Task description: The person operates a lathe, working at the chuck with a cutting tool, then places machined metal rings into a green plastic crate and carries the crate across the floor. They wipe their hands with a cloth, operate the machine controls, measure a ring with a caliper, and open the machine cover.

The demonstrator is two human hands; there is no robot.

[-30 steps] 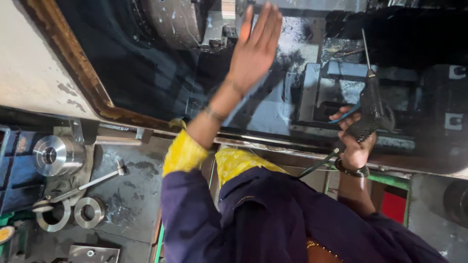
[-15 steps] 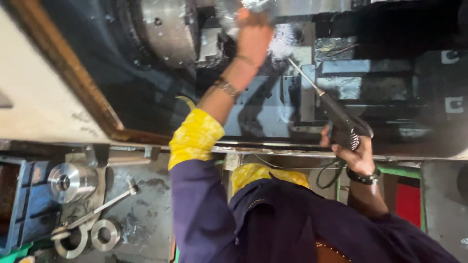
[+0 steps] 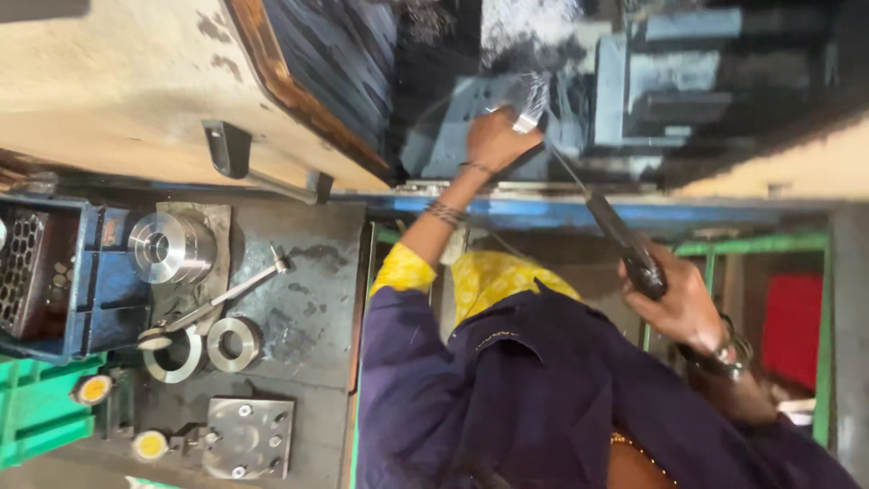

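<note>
1. Left hand (image 3: 496, 138): fingers curled tight around a small shiny metal part (image 3: 523, 122), held up inside the dark machine (image 3: 634, 81) opening. Bangles sit on the wrist, yellow cuff further down the arm.
2. Right hand (image 3: 674, 299): fingers wrapped shut on the black grip of an air gun (image 3: 625, 244). A watch or band shows at the wrist.
3. Air gun: its thin nozzle runs up and left from the grip, with the tip at or just beside the part in the left hand. Blur hides whether they touch.
4. Part: sits at the meeting point of left fingers and nozzle tip, above the blue rail (image 3: 561, 213) at the machine's front edge.
5. Arms: both in dark blue sleeves, reaching from the bottom of the view up over the rail.
6. Bench (image 3: 308, 317), left of the arms, well apart from both hands:
   - large stepped steel cylinder (image 3: 170, 246) beside a blue crate (image 3: 100, 281)
   - long wrench (image 3: 217, 299) lying slantwise
   - two steel rings (image 3: 204, 349) side by side, just below the wrench
   - flat steel plate (image 3: 246, 436) with holes, nearer the bottom edge
7. Green crate (image 3: 41, 407) at the lower left corner; a red box (image 3: 792, 326) behind a green frame at far right
</note>
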